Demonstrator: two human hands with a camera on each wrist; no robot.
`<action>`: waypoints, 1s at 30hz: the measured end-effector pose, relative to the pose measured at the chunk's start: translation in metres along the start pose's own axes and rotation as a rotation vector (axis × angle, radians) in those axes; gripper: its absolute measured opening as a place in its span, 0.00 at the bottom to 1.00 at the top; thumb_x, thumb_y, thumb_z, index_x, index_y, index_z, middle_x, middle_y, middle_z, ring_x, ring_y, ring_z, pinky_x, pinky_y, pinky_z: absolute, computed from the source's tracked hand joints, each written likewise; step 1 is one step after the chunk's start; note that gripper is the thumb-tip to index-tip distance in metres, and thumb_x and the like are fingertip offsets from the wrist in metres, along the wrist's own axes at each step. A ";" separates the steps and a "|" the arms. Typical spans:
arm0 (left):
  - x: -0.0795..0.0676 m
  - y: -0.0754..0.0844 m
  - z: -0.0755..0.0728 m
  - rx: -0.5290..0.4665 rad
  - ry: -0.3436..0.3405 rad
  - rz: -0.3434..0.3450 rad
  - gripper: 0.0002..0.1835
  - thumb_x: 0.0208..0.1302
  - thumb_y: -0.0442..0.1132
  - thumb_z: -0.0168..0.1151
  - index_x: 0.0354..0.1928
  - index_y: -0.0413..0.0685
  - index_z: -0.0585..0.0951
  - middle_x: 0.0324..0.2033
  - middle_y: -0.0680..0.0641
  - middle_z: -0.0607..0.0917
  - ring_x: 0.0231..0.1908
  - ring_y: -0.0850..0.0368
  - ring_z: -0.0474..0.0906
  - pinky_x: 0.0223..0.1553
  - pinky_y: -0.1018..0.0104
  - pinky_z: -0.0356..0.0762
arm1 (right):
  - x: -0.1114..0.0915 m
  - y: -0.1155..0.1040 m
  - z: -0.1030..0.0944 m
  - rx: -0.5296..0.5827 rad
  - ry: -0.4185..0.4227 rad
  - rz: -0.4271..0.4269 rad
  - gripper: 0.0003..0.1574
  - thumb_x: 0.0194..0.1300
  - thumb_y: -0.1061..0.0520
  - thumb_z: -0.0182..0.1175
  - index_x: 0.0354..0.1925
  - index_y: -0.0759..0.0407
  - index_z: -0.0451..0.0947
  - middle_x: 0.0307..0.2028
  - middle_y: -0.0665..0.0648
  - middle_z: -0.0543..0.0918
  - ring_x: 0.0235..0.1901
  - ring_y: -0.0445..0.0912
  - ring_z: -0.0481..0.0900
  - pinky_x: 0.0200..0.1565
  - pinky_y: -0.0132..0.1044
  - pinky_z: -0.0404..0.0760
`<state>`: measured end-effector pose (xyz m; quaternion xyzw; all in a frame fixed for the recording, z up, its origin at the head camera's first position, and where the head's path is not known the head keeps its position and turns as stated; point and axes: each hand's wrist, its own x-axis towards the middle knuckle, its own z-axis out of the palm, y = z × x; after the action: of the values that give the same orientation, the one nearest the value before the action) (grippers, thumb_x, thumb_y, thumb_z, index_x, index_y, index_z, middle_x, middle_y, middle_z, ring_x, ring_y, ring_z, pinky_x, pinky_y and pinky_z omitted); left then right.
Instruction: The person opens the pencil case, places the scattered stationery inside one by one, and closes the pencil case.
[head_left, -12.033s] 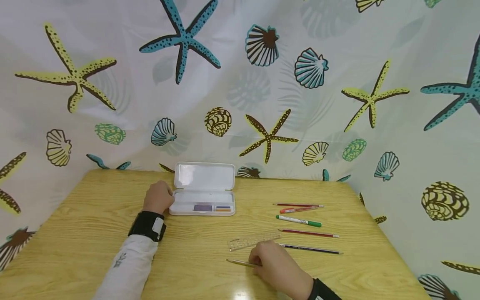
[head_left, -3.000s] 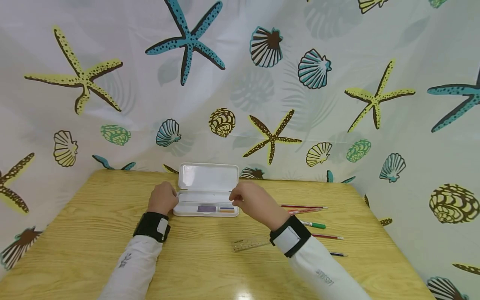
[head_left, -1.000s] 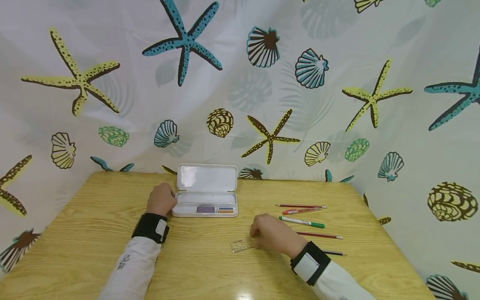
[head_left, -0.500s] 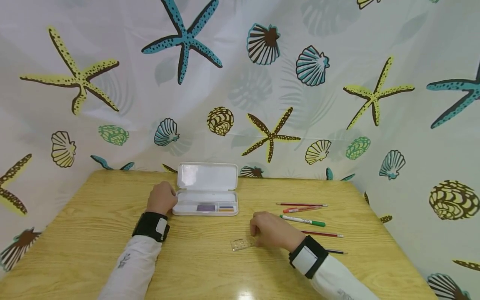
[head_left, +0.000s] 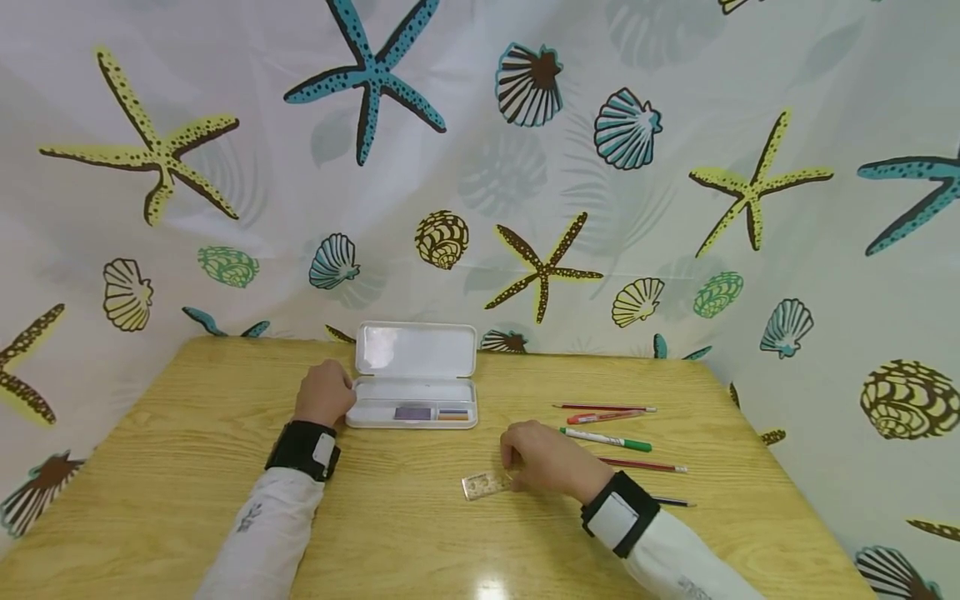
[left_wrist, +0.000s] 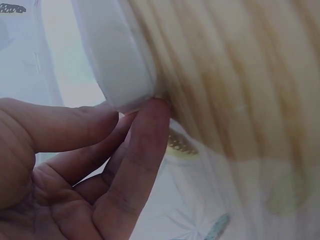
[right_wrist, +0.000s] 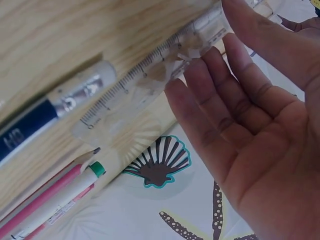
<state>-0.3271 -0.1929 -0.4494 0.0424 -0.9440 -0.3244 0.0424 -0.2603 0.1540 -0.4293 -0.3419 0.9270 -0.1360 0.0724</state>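
At lower centre of my head view, the ruler (head_left: 483,485) lies beneath the right hand (head_left: 551,458), fingers bent; I cannot tell whether they grip. Left of centre, the left hand (head_left: 324,393) pinches the open case (head_left: 416,350).

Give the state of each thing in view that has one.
Pencil case, open
Lid, raised
Purple block, inside case
Striped block, inside case
Left hand, pinching the case's side
Ruler, partly covered; lifted or not, unclear
Right hand, gripping the ruler
Green marker, lying loose
Red pen, lying loose
Far red pencil, lying loose
Near red pencil, partly hidden
Dark pencil, partly hidden
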 end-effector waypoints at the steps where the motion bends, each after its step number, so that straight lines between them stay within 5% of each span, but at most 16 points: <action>1: 0.000 0.000 0.000 0.001 -0.001 -0.003 0.13 0.55 0.26 0.57 0.14 0.42 0.74 0.14 0.49 0.67 0.18 0.52 0.66 0.20 0.63 0.60 | 0.000 0.000 0.000 0.007 0.001 0.006 0.20 0.47 0.63 0.82 0.31 0.54 0.79 0.29 0.49 0.77 0.30 0.39 0.71 0.35 0.35 0.74; 15: -0.001 0.002 -0.001 0.002 0.001 -0.020 0.06 0.55 0.27 0.59 0.22 0.36 0.80 0.21 0.43 0.77 0.24 0.47 0.74 0.24 0.61 0.68 | -0.002 0.000 0.002 0.020 0.030 -0.022 0.18 0.46 0.65 0.82 0.32 0.55 0.83 0.30 0.48 0.79 0.30 0.37 0.72 0.36 0.33 0.77; 30: -0.002 0.001 -0.001 -0.002 0.009 -0.004 0.07 0.54 0.26 0.58 0.21 0.37 0.80 0.19 0.44 0.76 0.22 0.48 0.73 0.22 0.61 0.66 | -0.001 -0.007 0.001 0.032 0.057 -0.031 0.16 0.49 0.71 0.76 0.28 0.52 0.83 0.28 0.45 0.81 0.29 0.37 0.75 0.34 0.33 0.77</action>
<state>-0.3252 -0.1925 -0.4484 0.0457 -0.9433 -0.3255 0.0458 -0.2554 0.1492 -0.4281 -0.3510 0.9210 -0.1616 0.0495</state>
